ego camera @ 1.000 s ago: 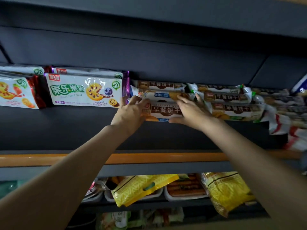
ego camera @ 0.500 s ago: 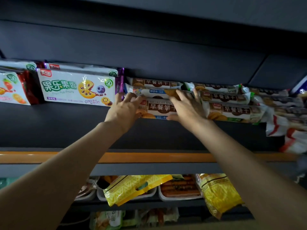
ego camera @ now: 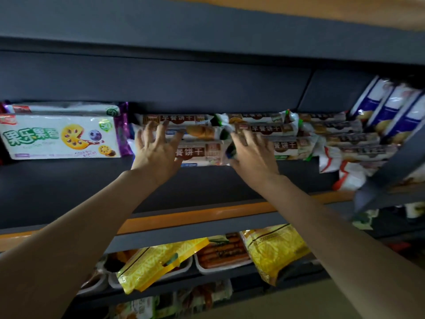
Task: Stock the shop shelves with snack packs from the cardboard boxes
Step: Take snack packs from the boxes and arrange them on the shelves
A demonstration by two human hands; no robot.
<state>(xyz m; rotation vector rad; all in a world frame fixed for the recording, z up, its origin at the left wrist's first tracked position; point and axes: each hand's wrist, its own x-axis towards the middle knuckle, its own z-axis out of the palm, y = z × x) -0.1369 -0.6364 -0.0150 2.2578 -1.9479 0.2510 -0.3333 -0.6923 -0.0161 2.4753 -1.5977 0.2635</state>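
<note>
A long brown-and-white biscuit pack (ego camera: 200,153) lies at the front of a small stack on the dark shelf (ego camera: 69,180). My left hand (ego camera: 156,148) rests on the stack's left end, fingers spread and reaching up over the packs behind. My right hand (ego camera: 253,155) lies against the front pack's right end, fingers laid over the seam to the neighbouring stack of the same biscuit packs (ego camera: 285,130). No cardboard box is in view.
A white-and-green fruit biscuit pack (ego camera: 57,137) sits left of the stack. Blue-and-white packs (ego camera: 391,107) and red-and-white packs (ego camera: 345,166) crowd the right. The shelf's orange front strip (ego camera: 207,215) runs below; under it lie yellow bags (ego camera: 158,261) and a sausage tray (ego camera: 223,252).
My left hand has opened and slid up over the packs. My right hand has shifted to the front pack's right end. The view has swung leftwards, showing more of the right side.
</note>
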